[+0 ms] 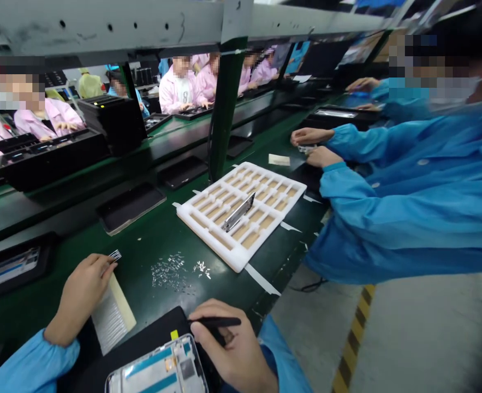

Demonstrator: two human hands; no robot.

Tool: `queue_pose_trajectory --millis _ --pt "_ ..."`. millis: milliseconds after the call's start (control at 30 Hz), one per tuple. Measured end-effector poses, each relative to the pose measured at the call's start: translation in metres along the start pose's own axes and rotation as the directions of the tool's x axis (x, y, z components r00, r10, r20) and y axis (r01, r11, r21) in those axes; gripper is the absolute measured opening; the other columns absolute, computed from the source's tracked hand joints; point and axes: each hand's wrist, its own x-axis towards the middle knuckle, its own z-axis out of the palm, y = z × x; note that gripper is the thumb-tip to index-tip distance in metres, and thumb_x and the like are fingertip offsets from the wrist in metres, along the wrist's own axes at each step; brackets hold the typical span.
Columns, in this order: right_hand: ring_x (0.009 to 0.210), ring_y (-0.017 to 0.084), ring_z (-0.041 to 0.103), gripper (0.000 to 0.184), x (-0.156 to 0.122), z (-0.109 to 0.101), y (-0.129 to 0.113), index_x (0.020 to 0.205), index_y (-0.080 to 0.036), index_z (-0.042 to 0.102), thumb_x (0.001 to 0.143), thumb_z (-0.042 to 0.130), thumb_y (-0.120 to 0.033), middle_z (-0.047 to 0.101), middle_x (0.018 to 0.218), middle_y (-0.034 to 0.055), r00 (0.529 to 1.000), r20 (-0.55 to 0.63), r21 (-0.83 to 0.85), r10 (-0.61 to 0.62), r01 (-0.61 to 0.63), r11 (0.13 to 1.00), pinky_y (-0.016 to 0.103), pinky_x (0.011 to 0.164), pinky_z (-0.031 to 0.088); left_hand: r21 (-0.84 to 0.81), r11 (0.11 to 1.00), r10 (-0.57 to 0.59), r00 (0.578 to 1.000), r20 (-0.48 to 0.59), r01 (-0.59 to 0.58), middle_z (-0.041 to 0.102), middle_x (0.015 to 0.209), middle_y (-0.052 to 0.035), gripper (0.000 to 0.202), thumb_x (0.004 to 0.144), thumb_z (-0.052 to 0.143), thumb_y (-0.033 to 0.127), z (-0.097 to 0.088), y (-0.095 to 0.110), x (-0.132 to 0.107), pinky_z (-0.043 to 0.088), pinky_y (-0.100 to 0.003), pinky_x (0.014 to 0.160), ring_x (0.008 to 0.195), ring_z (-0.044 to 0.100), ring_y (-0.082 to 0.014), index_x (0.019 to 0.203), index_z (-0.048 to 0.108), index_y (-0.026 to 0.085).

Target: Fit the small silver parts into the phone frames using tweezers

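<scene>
My left hand (85, 292) is closed in a pinch on a small striped strip (115, 255) above the green bench. Just below it lies a cream-edged sheet of thin clear strips (112, 316). My right hand (238, 346) grips a slim black tool, which looks like tweezers (222, 322), beside an open phone frame (156, 371). Blue strips and a yellow tab show on the frame, which rests on a black pad (142, 338) and is cut off by the lower edge. Small clear and white bits (171, 273) are scattered between my hands and a white tray.
The white slotted tray (241, 262) holds one upright phone part (239, 213). Dark trays (132, 207) line the bench's far side, with another phone frame (9, 270) at left. A green post (226, 109) stands behind. To the right works a person in blue sleeves (372, 202).
</scene>
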Motion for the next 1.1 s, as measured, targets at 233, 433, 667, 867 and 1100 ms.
queue_pose_trajectory --millis 233,433,667,867,1100 --pt "0.077 0.022 0.076 0.011 -0.003 -0.008 0.019 0.093 -0.017 0.085 0.094 0.075 -0.022 0.079 0.084 0.0092 0.998 -0.012 0.004 0.068 -0.068 0.998 0.028 0.068 0.061 0.19 0.978 0.073 0.994 0.079 -0.087 0.075 0.109 -0.0189 0.045 0.11 0.035 0.036 0.019 -0.017 0.013 0.059 -0.045 0.088 0.1 0.073 -0.0322 0.103 0.074 0.013" --pt "0.076 0.021 0.074 0.012 -0.002 -0.009 0.023 0.095 -0.016 0.084 0.094 0.075 -0.023 0.078 0.086 0.0091 0.996 0.017 0.004 0.091 -0.091 0.996 0.027 0.064 0.059 0.245 0.954 0.126 0.973 0.196 -0.173 0.074 0.105 -0.0031 0.021 0.104 0.07 0.037 0.022 -0.036 0.031 0.062 -0.039 0.087 0.093 0.072 -0.0177 0.109 0.07 0.016" --pt "0.081 0.023 0.076 0.013 -0.001 -0.012 0.023 0.094 -0.015 0.084 0.094 0.074 -0.022 0.079 0.086 0.0102 0.995 0.019 0.0 0.094 -0.094 0.996 0.03 0.072 0.059 0.213 0.943 0.214 0.956 0.203 -0.257 0.071 0.09 0.0003 0.026 0.104 0.069 0.04 0.017 -0.037 0.04 0.061 -0.035 0.08 0.08 0.07 -0.0148 0.097 0.069 0.016" --pt "0.083 0.023 0.076 0.015 -0.003 -0.012 0.026 0.097 -0.015 0.083 0.097 0.074 -0.026 0.078 0.09 0.0106 0.994 0.044 0.045 0.095 -0.097 0.994 0.03 0.073 0.059 0.11 0.957 0.267 0.963 0.035 -0.269 0.073 0.079 -0.008 0.041 0.109 0.032 0.042 0.004 -0.032 0.02 0.058 -0.033 0.062 0.066 0.073 -0.0223 0.094 0.063 0.019" --pt "0.101 0.024 0.075 0.038 0.003 -0.023 -0.006 0.092 -0.019 0.081 0.111 0.054 -0.038 0.078 0.103 0.0115 0.998 0.067 0.108 -0.012 0.005 0.994 0.036 0.093 0.057 -0.201 0.964 0.14 0.975 -0.174 -0.174 0.078 0.097 -0.0061 0.037 0.105 0.049 0.057 -0.011 0.018 -0.056 0.062 -0.025 0.068 0.079 0.076 -0.0195 0.103 0.066 0.024"
